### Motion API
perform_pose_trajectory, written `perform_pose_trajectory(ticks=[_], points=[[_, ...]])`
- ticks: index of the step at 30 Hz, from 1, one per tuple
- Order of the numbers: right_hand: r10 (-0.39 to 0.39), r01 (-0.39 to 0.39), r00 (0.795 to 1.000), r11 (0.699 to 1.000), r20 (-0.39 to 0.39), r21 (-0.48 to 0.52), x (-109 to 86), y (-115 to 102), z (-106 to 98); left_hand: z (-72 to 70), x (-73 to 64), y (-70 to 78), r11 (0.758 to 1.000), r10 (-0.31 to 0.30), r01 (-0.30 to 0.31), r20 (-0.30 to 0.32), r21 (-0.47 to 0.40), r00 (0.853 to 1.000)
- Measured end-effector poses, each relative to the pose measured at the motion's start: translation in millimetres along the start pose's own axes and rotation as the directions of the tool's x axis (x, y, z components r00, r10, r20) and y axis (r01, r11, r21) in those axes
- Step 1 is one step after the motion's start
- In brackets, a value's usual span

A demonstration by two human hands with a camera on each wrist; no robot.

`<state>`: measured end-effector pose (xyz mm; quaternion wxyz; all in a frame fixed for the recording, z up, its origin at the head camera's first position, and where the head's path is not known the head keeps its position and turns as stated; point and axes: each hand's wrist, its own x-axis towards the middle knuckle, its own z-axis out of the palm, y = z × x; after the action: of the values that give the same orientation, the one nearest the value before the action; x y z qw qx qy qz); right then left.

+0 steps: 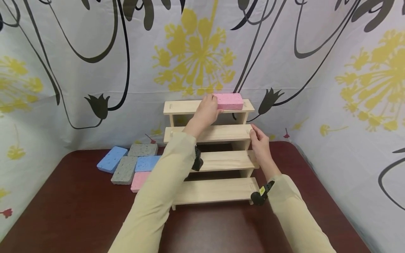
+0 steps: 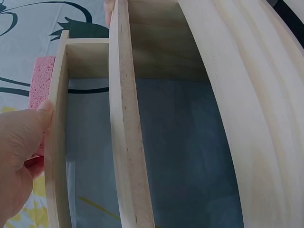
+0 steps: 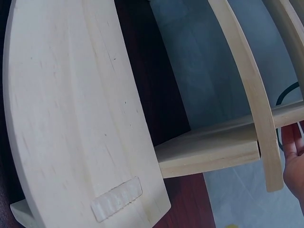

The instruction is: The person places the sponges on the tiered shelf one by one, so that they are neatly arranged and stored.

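On the top tier of a pale wooden step shelf (image 1: 215, 190) lies a porous pink sponge (image 1: 230, 101), toward the right end. My left hand (image 1: 206, 111) grips the sponge's left end. The left wrist view shows that thumb beside the top board's edge, with part of the pink sponge (image 2: 42, 81) beyond the fingers. My right hand (image 1: 261, 144) holds the right end of the second tier from the top, thumb and fingertips at the board's corner. In the right wrist view its fingers (image 3: 295, 138) reach against the wood at the frame's edge, the rest of the hand cut off.
Left of the shelf, several sponges lie flat on the dark red table (image 1: 69, 207): a blue sponge (image 1: 112, 159), a grey sponge (image 1: 124, 170) and others, among them a pink one (image 1: 139, 181) partly behind my left sleeve. A patterned cloth (image 1: 139, 77) hangs behind and along both sides.
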<state>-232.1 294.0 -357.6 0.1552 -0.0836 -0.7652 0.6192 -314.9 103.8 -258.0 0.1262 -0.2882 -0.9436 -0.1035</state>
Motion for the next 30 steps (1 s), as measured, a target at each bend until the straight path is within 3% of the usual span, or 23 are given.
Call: perform_pose_trajectory(ticks=[10,17,24,30], points=[[0.001,-0.001,1.0,1.0,-0.018,-0.003,-6.1,-1.0,1.1,-3.8,-2.1,3.6,1.0,-0.016,0.016,0.029,0.0,0.999],[-0.006,0.006,1.0,1.0,-0.02,0.0,-3.9,-0.6,1.2,-1.1,-5.6,3.7,0.999,-0.023,0.023,-0.008,-0.034,1.0],[-0.008,0.008,1.0,1.0,0.009,-0.005,-1.6,-1.7,1.5,-4.6,-19.7,-3.0,0.999,-0.028,0.03,0.049,-0.04,0.998],[0.008,-0.008,1.0,1.0,0.018,-0.023,-2.6,-3.5,-3.0,-7.2,-36.2,-10.4,0.997,0.017,-0.017,0.001,-0.08,1.0]])
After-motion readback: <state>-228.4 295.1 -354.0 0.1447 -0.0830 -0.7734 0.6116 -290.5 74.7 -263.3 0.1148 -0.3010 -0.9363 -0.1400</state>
